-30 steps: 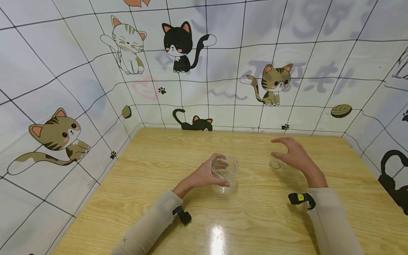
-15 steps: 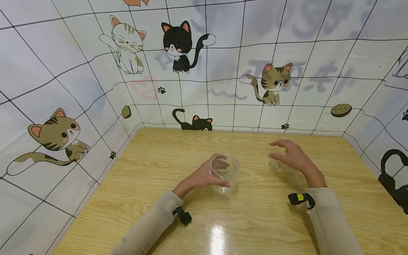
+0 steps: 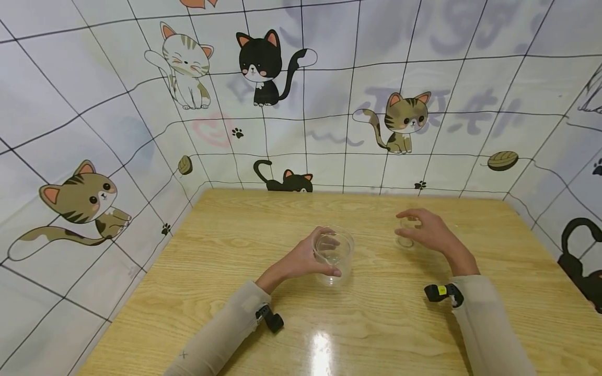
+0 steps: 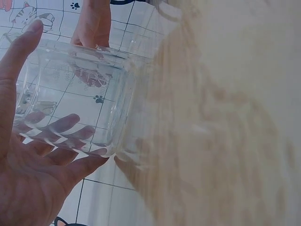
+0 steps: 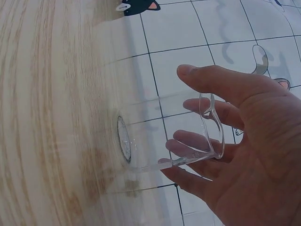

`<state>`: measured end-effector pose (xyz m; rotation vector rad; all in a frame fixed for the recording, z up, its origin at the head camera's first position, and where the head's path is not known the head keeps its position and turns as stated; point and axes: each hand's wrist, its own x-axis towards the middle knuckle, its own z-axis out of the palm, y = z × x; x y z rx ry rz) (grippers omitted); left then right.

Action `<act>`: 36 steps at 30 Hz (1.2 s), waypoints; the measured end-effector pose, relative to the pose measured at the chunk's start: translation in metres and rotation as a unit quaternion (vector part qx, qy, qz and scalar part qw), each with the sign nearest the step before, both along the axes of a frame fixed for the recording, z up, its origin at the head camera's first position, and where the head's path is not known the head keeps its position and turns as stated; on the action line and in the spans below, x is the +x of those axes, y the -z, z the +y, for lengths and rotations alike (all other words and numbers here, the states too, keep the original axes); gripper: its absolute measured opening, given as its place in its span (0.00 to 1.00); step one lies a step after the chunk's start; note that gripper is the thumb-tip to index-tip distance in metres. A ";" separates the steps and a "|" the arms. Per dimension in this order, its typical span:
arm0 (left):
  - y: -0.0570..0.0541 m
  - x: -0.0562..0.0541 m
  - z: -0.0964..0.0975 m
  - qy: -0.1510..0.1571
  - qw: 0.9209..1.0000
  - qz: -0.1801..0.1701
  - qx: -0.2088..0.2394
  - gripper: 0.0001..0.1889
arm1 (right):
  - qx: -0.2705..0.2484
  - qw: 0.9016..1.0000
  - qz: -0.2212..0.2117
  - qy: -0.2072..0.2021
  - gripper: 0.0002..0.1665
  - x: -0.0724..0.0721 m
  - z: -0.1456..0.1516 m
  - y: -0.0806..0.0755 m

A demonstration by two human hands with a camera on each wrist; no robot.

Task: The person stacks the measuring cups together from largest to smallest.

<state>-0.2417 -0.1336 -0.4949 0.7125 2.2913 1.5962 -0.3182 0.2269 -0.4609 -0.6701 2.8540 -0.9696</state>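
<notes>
Right hand has been lowered slightly and brought nearer the smaller glass since the earlier head frames; the rim is now seen in the gap between thumb and fingers. A slight shift of the whole head view is also noted. Little change is recorded for the left hand or for the larger glass vessel held in it.

Left hand: curled round the larger glass vessel, thumb laid along the near side, fingers seen through the clear wall on the far side. Vessel held upright at the middle of the wooden table; faint printed marks are made out on its wall in the left wrist view, too blurred to be read.

Right hand: not closed. Smaller glass, upright on the table to the right of the larger vessel and well apart from it, is spanned by spread thumb and bent fingers. In the right wrist view the thumb is held clear of the wall; whether the glass is touched by the fingers cannot be told. Behind the table, a cat-printed wall covering is seen.
</notes>
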 end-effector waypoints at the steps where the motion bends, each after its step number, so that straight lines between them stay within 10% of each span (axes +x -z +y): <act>1: 0.000 0.000 0.000 -0.001 1.000 0.000 0.001 0.50 | -0.001 1.000 -0.001 -0.001 0.32 0.000 0.000 0.000; 36: -0.006 0.009 0.009 -0.001 1.000 0.003 0.003 0.50 | -0.015 0.999 -0.021 -0.032 0.30 0.002 0.007 -0.003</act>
